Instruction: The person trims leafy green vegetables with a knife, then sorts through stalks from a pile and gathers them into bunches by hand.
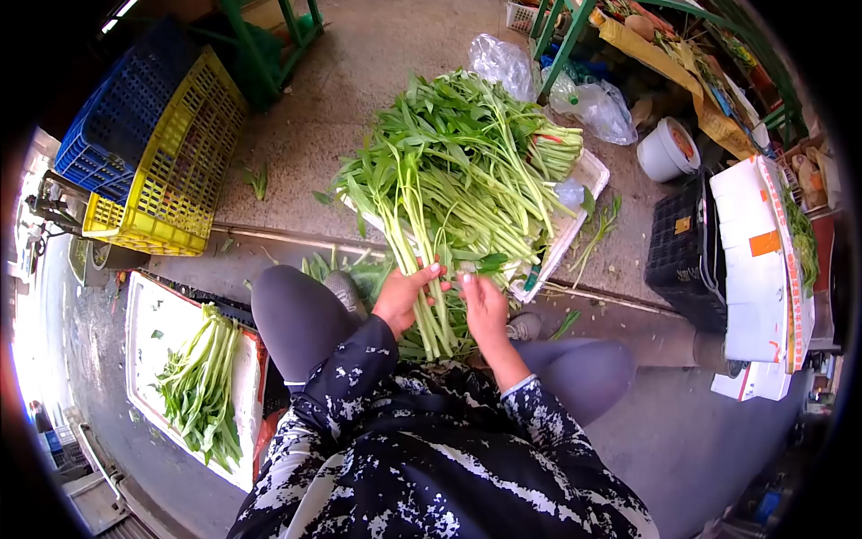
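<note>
Far left, greens [199, 386] in a white box [176, 310]; next, left hand [400, 295], fingers [431, 272] curled around some long green stems [433, 331], by a big leafy pile [458, 171]; then right hand [486, 311], fingers bent, cannot tell if holding anything

Floor surface is rough, brownish concrete [337, 40]; a straight edge separates it from plain grey paving [700, 440]. Green metal stand [247, 49] noted at upper left. Green metal frame [567, 54] noted at upper right. Yellow crate [184, 153] and blue crate [101, 148] stand together at left. Lighting: bright, washing out detail along the far left.
</note>
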A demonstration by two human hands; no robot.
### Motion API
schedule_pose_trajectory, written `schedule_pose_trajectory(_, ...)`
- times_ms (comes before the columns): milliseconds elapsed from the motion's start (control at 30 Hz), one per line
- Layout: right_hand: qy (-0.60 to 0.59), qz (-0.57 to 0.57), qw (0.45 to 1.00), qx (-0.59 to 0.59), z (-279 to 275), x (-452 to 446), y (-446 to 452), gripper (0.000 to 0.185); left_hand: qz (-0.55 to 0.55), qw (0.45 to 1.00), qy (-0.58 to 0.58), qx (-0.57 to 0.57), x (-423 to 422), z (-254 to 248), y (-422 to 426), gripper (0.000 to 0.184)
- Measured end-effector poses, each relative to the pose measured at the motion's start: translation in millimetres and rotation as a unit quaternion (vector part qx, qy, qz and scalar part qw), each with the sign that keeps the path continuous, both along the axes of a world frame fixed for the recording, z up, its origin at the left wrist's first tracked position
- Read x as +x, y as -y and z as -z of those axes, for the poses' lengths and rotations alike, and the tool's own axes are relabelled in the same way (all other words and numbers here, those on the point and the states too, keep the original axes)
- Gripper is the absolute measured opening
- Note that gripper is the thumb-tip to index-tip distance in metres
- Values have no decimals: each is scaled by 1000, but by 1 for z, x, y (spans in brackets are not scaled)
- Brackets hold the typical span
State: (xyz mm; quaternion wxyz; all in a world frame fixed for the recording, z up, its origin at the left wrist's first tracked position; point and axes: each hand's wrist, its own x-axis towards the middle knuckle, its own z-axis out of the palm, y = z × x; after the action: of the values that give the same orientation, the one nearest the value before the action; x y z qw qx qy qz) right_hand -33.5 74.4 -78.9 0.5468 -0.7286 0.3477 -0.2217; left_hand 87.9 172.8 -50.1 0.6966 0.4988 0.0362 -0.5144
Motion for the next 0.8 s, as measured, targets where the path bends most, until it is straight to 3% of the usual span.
schedule_pose_trajectory(33,70,-6,995,-67,-22,6,4,23,15,1000,11,15,0,-3,-3,23)
schedule_pose_trajectory(133,103,-44,990,-81,-59,27,9,23,33,999,25,3,-3,-6,-9,20)
schedule_pose_trajectory(200,108,-167,924,-326,-51,35,17,20,37,998,38,-18,-3,-6,-9,17)
schedule_pose_trajectory(367,86,-197,904,-369,-35,30,20,15,5,999,38,7,0,-4,-15,13)
schedule_pose_trajectory(433,18,-158,913,-377,-28,30,14,9,18,999,47,18,-2,-3,-14,11)
schedule_pose_trajectory(500,-38,-114,915,-385,-18,35,15,8,32,997,54,50,-7,-4,-9,11)
schedule_pose_trajectory(567,-44,60,968,-238,-6,43,28,5,26,996,59,58,-9,-8,-6,13)
schedule_pose_trajectory(633,17,48,963,-264,-35,45,26,8,21,991,83,99,-11,-7,-8,14)
schedule_pose_trajectory(700,100,-96,944,-300,-53,48,22,13,26,990,92,102,-11,-4,-10,16)
schedule_pose_trajectory(800,54,-97,947,-301,-47,52,26,12,19,987,113,112,-13,-2,-7,18)
